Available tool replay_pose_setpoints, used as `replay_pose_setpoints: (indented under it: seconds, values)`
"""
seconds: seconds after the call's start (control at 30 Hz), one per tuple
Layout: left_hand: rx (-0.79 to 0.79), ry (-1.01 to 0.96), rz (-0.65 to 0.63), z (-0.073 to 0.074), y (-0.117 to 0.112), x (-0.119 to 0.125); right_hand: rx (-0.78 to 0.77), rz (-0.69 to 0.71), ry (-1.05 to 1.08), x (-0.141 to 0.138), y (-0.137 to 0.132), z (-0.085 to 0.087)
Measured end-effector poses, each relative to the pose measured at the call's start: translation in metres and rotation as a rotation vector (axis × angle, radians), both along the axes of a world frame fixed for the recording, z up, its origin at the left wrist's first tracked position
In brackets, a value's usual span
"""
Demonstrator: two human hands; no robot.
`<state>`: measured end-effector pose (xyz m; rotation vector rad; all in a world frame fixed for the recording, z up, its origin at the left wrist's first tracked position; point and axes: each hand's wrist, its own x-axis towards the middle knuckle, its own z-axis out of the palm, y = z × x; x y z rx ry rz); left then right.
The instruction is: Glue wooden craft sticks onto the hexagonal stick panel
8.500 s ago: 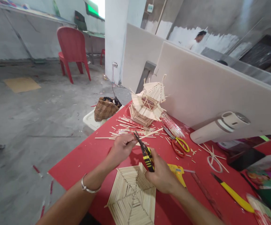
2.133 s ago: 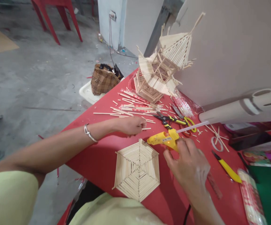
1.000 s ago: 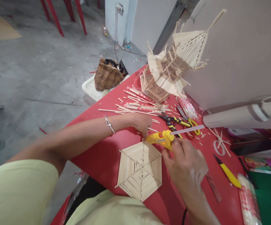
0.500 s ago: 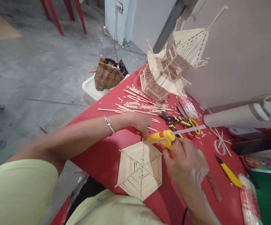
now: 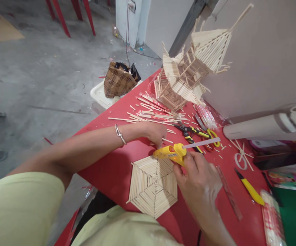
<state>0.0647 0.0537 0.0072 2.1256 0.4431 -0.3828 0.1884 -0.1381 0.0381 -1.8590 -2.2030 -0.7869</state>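
Note:
My right hand is wrapped round a yellow hot glue gun, with a translucent glue stick poking out of its back. The gun's nozzle points left, over the far edge of a hexagonal panel made of wooden sticks laid in a web pattern. At that same edge, my left hand reaches down with its fingers curled together. The gun partly hides its fingertips, so what they hold cannot be made out. A silver bracelet circles the left wrist.
Loose sticks lie beyond my left hand, beside black-and-yellow pliers. A tiered stick model stands at the back of the red table. To the right are a ruler, a yellow cutter and a white tube.
My right hand and the glue gun have shifted slightly left along the panel's far edge, uncovering more of the ruler. My left hand stays nearly in place.

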Motion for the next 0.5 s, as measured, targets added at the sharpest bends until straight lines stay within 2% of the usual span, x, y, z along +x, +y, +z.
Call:
replay_pose_setpoints:
  seconds: [0.27,0.5]
  values:
    - [0.006,-0.081,-0.065,-0.015,0.005,0.002,-0.023,0.032,0.066,-0.010,-0.004,-0.003]
    - [-0.029,-0.050,-0.049,-0.014,0.005,0.002,-0.021,0.055,0.117,-0.022,-0.002,-0.006]
